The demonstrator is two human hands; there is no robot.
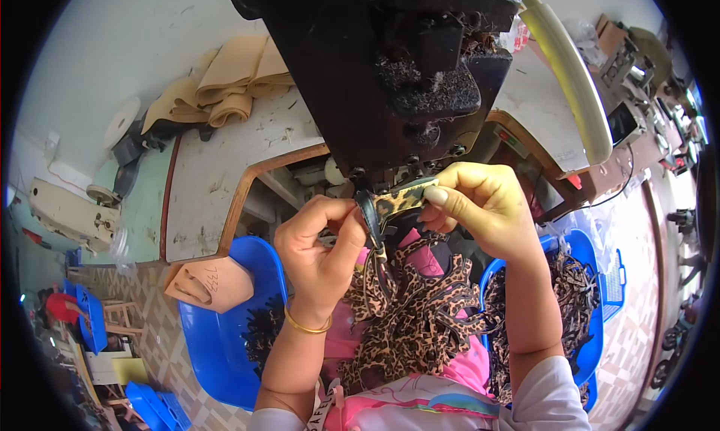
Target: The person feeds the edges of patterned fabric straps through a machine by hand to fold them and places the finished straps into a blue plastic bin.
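In front of a black machine head (330, 78), a leopard-print strap (401, 201) is stretched between my two hands. My left hand (319, 243) is closed, pinching the strap's black-edged end between thumb and fingers. My right hand (484, 206) grips the other end, its thumb pressed on the printed face. The strap is just under the machine's lower edge; whether it touches the machine I cannot tell. A heap of leopard-print straps (397, 348) lies on my lap, directly below both hands.
A blue tub (217, 356) at left holds dark strips and a brown paper piece (210, 285). Another blue tub (592, 348) at right contains a pile of strips (540, 318). Worktable (217, 183) edges flank the machine. A pale curved bar (574, 78) stands at upper right.
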